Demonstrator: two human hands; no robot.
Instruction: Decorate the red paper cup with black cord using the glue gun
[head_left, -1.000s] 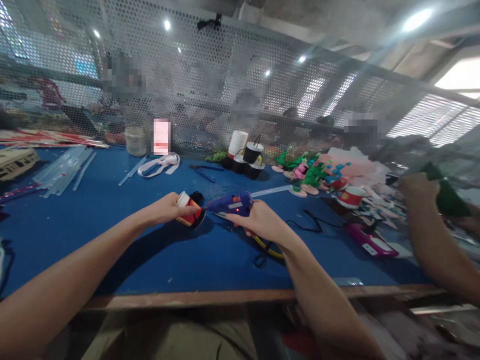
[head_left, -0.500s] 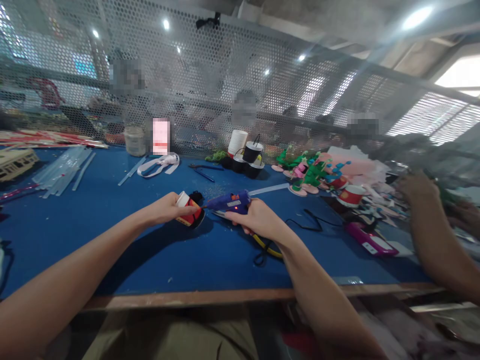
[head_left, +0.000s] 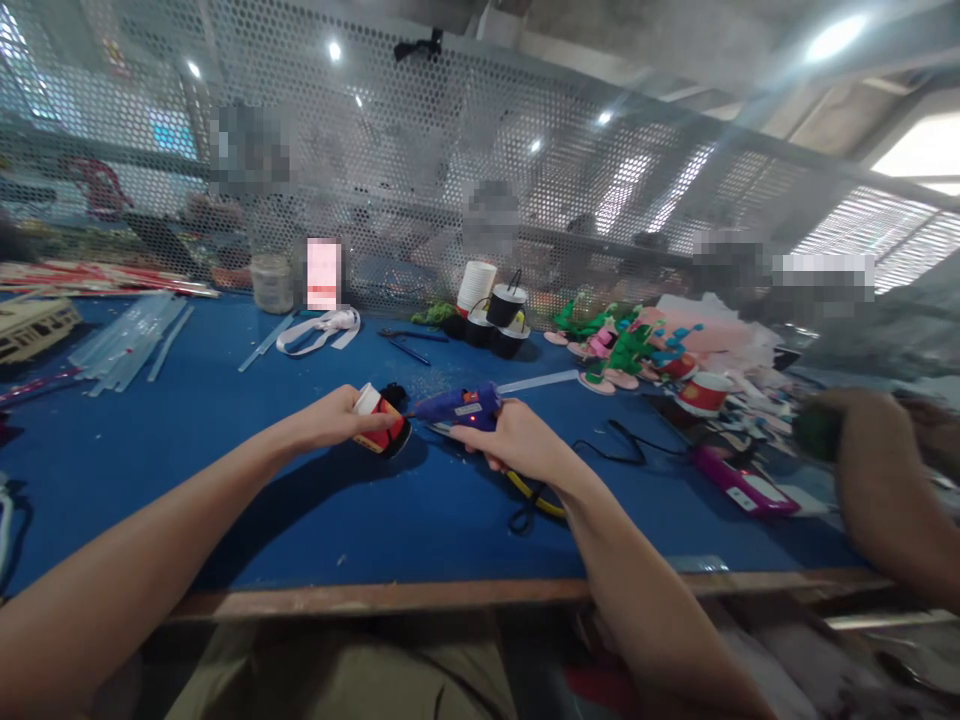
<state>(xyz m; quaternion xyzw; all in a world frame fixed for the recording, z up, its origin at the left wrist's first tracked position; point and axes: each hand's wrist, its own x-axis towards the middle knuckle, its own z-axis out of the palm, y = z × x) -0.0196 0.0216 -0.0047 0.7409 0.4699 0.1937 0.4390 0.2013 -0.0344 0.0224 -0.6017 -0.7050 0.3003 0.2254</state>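
My left hand [head_left: 330, 417] is closed round a small red, white and yellow cup [head_left: 379, 423] tilted on its side over the blue table [head_left: 225, 470]. My right hand [head_left: 517, 440] grips a blue glue gun [head_left: 461, 408] whose nozzle points left and touches the cup's rim. A red light glows on the gun, and a clear glue stick [head_left: 540, 380] juts from its back. A yellow and black cord [head_left: 532, 495] trails from the gun beneath my wrist.
Clear glue sticks [head_left: 127, 335] lie far left, a white ribbon [head_left: 319, 330] and a jar [head_left: 271, 281] at the back. Black and white cups [head_left: 491, 310] stand by the mesh wall. Colourful craft pieces [head_left: 637, 350] and a pink tool [head_left: 739, 480] lie right, near another person's arm [head_left: 877, 490].
My hands, the cup and the glue gun have stayed almost still. The other person's arm at the right has dropped lower towards the table edge.
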